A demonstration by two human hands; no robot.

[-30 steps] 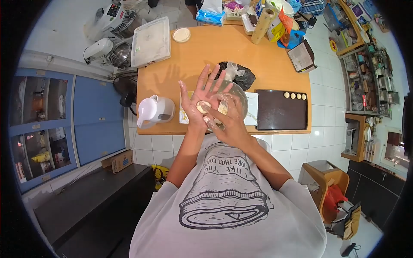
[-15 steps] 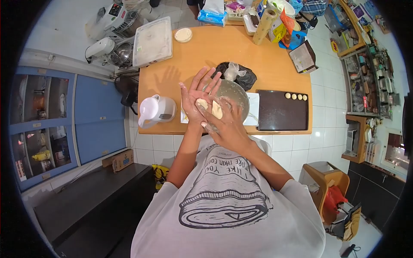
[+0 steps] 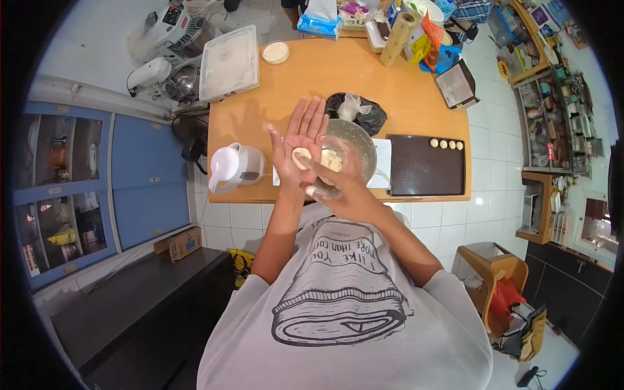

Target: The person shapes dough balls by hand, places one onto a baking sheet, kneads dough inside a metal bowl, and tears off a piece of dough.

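Note:
My left hand [image 3: 298, 146] is palm up with its fingers stretched out, and a small flattened piece of pale dough [image 3: 301, 158] lies on the palm. A finger of my right hand [image 3: 341, 182] touches that dough; the hand's other fingers are spread and blurred over the bowl. Under and beside my right hand stands a metal bowl [image 3: 365, 146] with more pale dough [image 3: 331, 160] inside. To the right, a dark baking tray [image 3: 426, 170] carries several small round dough balls [image 3: 446, 144] along its far edge.
A white pitcher [image 3: 237, 166] stands left of my hands. Behind the bowl lies a black plastic bag [image 3: 370, 117]. Farther back are a lidded plastic box [image 3: 229, 64], a round container [image 3: 275, 52], a film roll [image 3: 398, 39] and an open carton [image 3: 457, 86].
The fingers of my left hand have drawn closer together and straightened. My right hand has shifted a little over the bowl, and the dough in the palm looks flatter.

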